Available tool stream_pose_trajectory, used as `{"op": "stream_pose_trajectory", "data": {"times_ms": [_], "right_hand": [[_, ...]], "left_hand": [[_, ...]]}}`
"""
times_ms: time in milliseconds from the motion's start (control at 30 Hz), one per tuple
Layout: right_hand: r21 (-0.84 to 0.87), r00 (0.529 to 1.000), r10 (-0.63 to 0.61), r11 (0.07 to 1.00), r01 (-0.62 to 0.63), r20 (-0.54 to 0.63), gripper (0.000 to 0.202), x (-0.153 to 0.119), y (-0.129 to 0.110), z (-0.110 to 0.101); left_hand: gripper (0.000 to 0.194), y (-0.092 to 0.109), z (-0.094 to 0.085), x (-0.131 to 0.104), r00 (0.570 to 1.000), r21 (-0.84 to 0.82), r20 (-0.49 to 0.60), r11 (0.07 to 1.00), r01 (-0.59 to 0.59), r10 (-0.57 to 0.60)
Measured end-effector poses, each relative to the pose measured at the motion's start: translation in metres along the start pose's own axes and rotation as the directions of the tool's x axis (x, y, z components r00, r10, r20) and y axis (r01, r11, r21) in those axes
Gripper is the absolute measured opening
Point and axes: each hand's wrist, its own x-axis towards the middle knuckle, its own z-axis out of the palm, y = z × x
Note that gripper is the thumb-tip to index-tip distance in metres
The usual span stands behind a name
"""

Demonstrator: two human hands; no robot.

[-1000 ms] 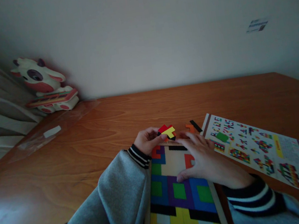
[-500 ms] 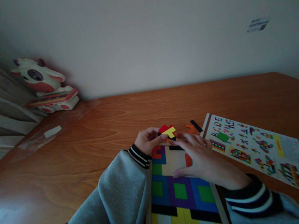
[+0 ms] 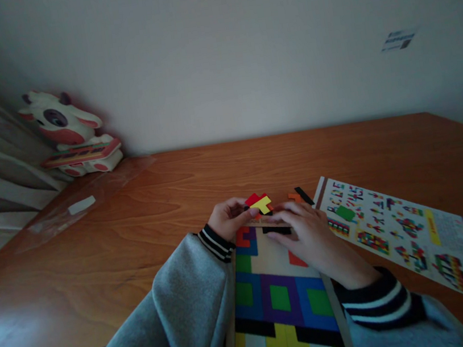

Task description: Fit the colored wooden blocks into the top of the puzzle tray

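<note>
My left hand (image 3: 230,218) is closed on a small stack of puzzle pieces (image 3: 260,204), red, yellow, black and orange, held over the far edge of the puzzle board. My right hand (image 3: 309,234) is over the board's upper right, thumb apart from the fingers, its fingertips close to the stack. I see nothing held in it. A black piece (image 3: 277,229) lies along the far edge below its thumb. The puzzle board (image 3: 269,254) has bare wood at its upper middle. A red-orange piece (image 3: 297,259) shows partly beneath the right hand. Coloured pieces fill the near rows.
Beyond the right hand lie an orange piece (image 3: 293,197) and a black strip (image 3: 303,195) on the wooden table (image 3: 154,207). A printed pattern sheet (image 3: 408,235) rests at the right. A cow toy with a keyboard (image 3: 74,132) stands in the back left corner.
My right thumb has moved up toward the fingers and the far edge, narrowing the hand's spread. More bare board shows. My left hand keeps the stack in nearly the same place.
</note>
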Motion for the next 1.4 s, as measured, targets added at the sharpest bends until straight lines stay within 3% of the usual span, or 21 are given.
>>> {"op": "stream_pose_trajectory", "data": {"times_ms": [133,233,333,433,700,833,1033,1400], "right_hand": [[0.041,0.996,0.044,0.998,-0.041,-0.082,0.017,-0.001,0.034,-0.011],[-0.024,0.987,0.128,0.991,-0.131,-0.098,0.023,-0.005,0.056,-0.016],[-0.056,0.984,0.152,0.986,-0.157,-0.090,0.035,-0.009,0.064,-0.014],[-0.083,0.985,0.156,0.983,-0.161,-0.072,0.041,-0.010,0.061,-0.009],[0.069,0.975,0.221,0.973,-0.221,-0.002,0.024,-0.005,0.059,-0.005],[0.166,0.964,0.260,0.954,-0.249,-0.049,0.025,-0.007,0.058,-0.007],[0.271,0.967,0.251,0.935,-0.229,-0.050,0.016,-0.007,0.052,-0.017],[0.393,0.957,0.291,0.879,-0.271,0.010,0.022,-0.011,0.032,-0.043]], "left_hand": [[0.037,-0.001,0.000,-0.001,1.000,-0.011,-0.015,1.000,0.027,-0.027],[0.039,-0.002,0.000,-0.001,0.999,0.005,-0.028,0.999,0.042,-0.042],[0.038,-0.001,0.000,-0.001,0.999,0.027,-0.023,0.999,0.036,-0.036],[0.037,0.000,0.000,-0.001,1.000,0.047,-0.018,0.999,0.025,-0.024],[0.036,-0.002,-0.002,0.000,1.000,0.062,-0.012,0.998,0.008,-0.007],[0.035,-0.003,-0.003,0.000,1.000,0.076,0.004,0.997,0.002,-0.003],[0.037,0.000,-0.001,-0.001,1.000,0.065,0.001,0.998,0.011,-0.011],[0.034,0.001,-0.001,-0.002,0.999,0.087,-0.031,0.996,0.034,-0.032]]}}
